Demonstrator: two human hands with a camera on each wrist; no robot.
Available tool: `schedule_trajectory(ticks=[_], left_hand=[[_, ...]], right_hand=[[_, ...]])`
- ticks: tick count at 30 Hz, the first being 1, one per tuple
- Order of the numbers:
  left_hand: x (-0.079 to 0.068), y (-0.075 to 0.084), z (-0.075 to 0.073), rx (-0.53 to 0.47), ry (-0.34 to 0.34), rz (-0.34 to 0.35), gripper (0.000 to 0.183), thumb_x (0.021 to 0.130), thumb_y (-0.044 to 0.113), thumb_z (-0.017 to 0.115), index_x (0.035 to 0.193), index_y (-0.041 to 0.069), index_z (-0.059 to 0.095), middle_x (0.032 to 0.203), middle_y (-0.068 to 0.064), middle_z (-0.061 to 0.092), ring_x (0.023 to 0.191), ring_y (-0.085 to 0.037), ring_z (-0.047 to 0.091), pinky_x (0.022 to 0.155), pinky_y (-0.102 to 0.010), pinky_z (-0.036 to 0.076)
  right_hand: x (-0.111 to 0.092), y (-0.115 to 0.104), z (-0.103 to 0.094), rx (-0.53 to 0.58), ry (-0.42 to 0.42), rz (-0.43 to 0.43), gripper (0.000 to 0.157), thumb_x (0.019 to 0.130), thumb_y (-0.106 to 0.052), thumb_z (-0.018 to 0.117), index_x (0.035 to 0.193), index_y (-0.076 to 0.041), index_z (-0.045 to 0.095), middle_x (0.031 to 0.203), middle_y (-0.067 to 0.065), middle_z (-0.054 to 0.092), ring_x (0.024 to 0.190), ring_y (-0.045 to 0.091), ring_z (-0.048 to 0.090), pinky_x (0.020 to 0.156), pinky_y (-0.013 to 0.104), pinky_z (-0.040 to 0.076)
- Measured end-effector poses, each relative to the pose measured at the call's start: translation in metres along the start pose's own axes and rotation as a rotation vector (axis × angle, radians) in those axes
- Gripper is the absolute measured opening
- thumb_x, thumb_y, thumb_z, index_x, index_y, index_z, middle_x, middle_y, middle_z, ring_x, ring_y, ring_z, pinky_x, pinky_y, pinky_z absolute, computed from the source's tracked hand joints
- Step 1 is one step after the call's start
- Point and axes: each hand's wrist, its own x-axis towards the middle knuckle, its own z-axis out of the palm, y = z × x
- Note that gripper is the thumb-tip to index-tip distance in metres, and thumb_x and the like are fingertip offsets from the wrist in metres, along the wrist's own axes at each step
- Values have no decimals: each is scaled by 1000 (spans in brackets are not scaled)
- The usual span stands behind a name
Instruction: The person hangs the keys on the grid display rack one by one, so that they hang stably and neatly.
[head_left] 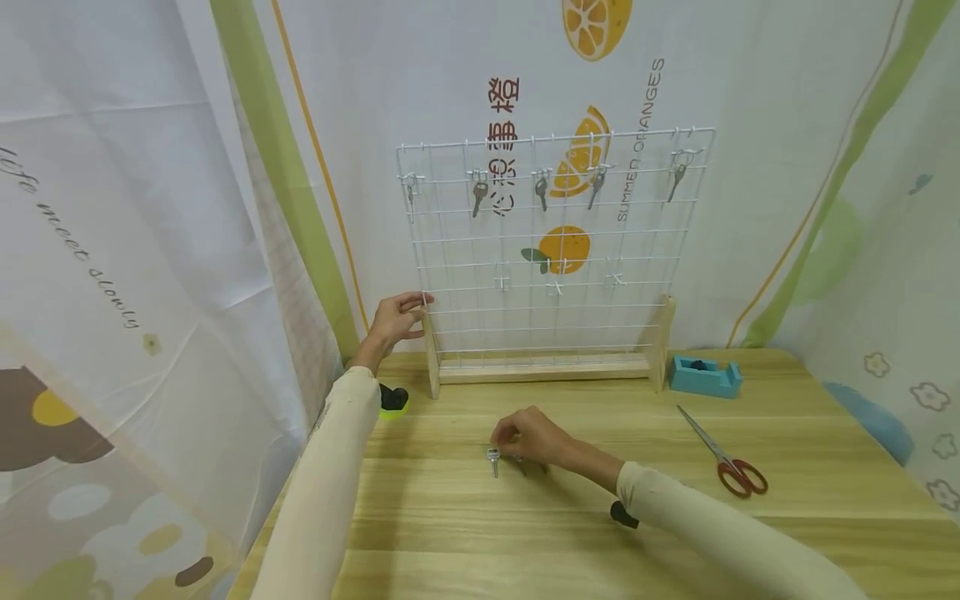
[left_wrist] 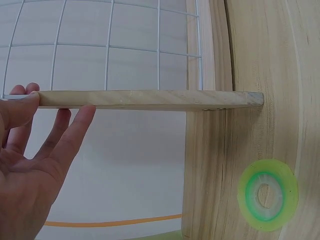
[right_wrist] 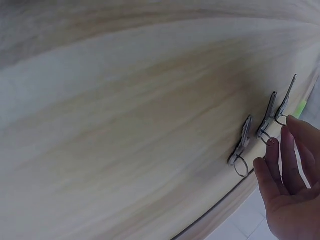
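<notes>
My left hand (head_left: 397, 321) grips the top of the wooden side post (left_wrist: 150, 98) of a white wire grid rack (head_left: 547, 312), thumb on one side and fingers on the other. Over the table, my right hand (head_left: 536, 435) pinches the ring of a silver key (head_left: 493, 461) between thumb and a finger. Two more ringed keys lie beside it on the wood, the middle key (right_wrist: 267, 115) and the nearest key (right_wrist: 241, 142), close to the other fingers. Higher on the grid, several keys hang from hooks in a row, among them a dark key (head_left: 480, 198).
Three bare hooks, one a white hook (head_left: 555, 289), sit lower on the grid. To the rack's right stand a blue tape dispenser (head_left: 705, 379) and red-handled scissors (head_left: 723, 457). A green tape roll (left_wrist: 267, 195) lies by the left post. A printed curtain (head_left: 360, 100) hangs behind.
</notes>
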Motion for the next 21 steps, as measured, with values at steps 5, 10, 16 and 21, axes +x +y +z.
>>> schedule_trajectory(ticks=[5,10,16,21], left_hand=[[0,-1,0,1,-2,-3,37,107,4,55,144,4,61,158,-14,49,142,-34,49,99,-50,58],[0,0,0,2,3,1,37,107,4,54,143,4,61,157,-14,49,143,-33,49,99,-50,58],[-1,0,0,-1,-4,1,38,108,6,54,146,3,59,157,-14,49,144,-33,47,101,-51,56],[-3,-1,0,1,-12,11,39,109,7,54,147,2,57,158,-15,49,145,-34,46,103,-52,55]], right_hand=[[-2,2,3,-8,-10,-16,6,89,3,79,94,1,77,90,9,78,81,12,73,78,19,60],[-2,2,2,-11,-6,-17,6,90,3,78,96,1,78,91,8,78,81,10,73,79,19,60],[1,-1,-2,-3,28,-35,8,93,5,74,99,2,78,88,7,78,81,11,74,82,23,61],[4,-5,-10,51,43,-72,9,93,10,70,100,7,75,90,13,78,85,21,77,89,27,61]])
